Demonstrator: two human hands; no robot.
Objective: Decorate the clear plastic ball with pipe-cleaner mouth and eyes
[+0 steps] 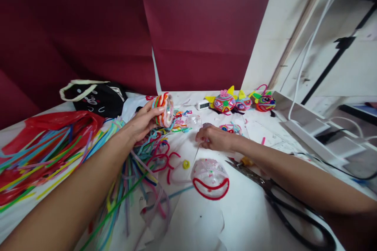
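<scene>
My left hand (pixel 144 120) is wrapped round a clear plastic cup-like piece banded with orange, red and white pipe cleaners (pixel 162 110), held tilted above the loose pipe cleaners. My right hand (pixel 212 137) hovers low over the white table, its fingers curled together; what they hold, if anything, is hidden. Just behind it lies a clear plastic piece (pixel 194 120). In front of both hands rests a clear plastic dome with a red pipe-cleaner mouth shape (pixel 211 180). Large black-handled scissors (pixel 265 184) lie partly beneath my right forearm.
Long pipe cleaners spill from a red plastic bag (pixel 67 121) on the left. A black bag (pixel 96 100) stands behind them. Decorated pipe-cleaner fish figures (pixel 224 102) sit at the back right, beside a small white digital display (pixel 202 104). A yellow ring (pixel 186 164) and a power strip (pixel 316 141) also lie here.
</scene>
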